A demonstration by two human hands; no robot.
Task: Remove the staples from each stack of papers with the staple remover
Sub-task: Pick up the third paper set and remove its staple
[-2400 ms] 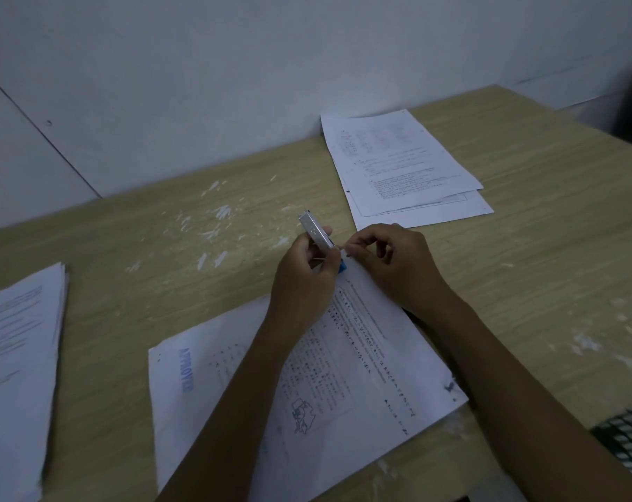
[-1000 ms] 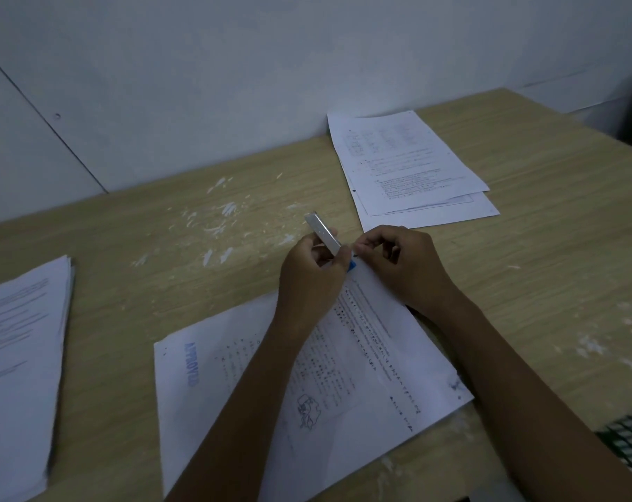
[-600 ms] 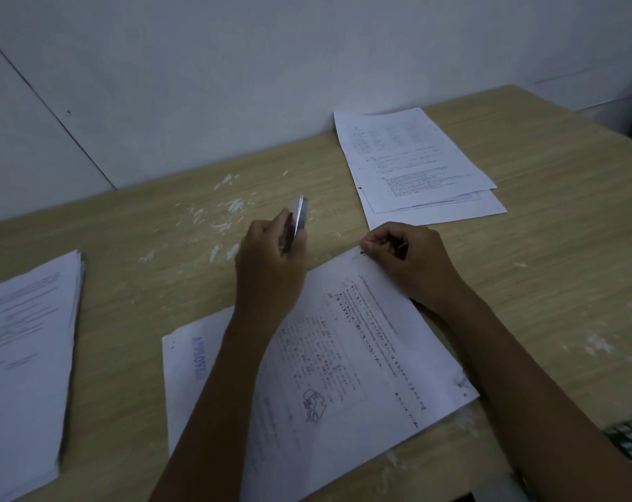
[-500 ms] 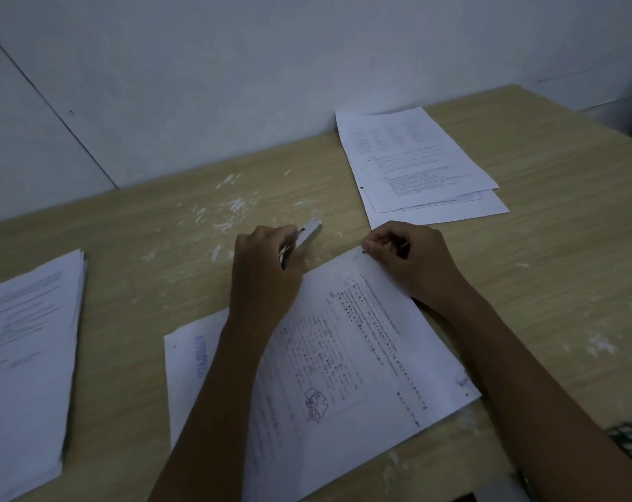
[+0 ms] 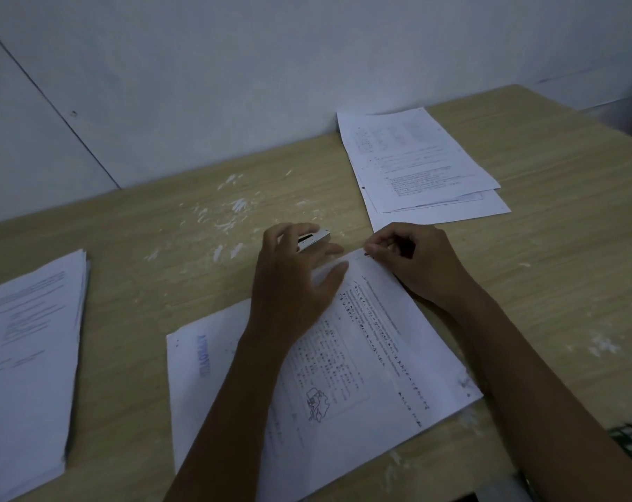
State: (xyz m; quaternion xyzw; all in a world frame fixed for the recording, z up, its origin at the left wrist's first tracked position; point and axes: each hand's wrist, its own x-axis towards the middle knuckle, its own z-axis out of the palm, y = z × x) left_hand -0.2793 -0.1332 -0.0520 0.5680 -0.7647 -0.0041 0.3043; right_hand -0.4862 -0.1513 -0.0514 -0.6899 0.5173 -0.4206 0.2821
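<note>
I note two risks. First, the staple: the right hand (image 5: 415, 262) pinches at the far corner of the stapled stack (image 5: 361, 349), fingers curled round something small and dark there. I cannot tell whether it is the staple, or whether it is fully out. If one leg is caught in the sheets, a pull would likely tear the corner. If it is free, it could drop among the white flecks on the tabletop (image 5: 162, 277) and be hard to find.

Second, the tool: the left hand (image 5: 292, 280) holds the staple remover (image 5: 314, 238) loosely between fingers and thumb, its other fingers spread over the stack's upper edge. The grip looks slack; the remover could slip.

The remover lies just left of the corner, near the right hand's grip but not touching it. A finished pile (image 5: 419, 164) lies beyond; another pile (image 5: 28, 342) waits far left.
</note>
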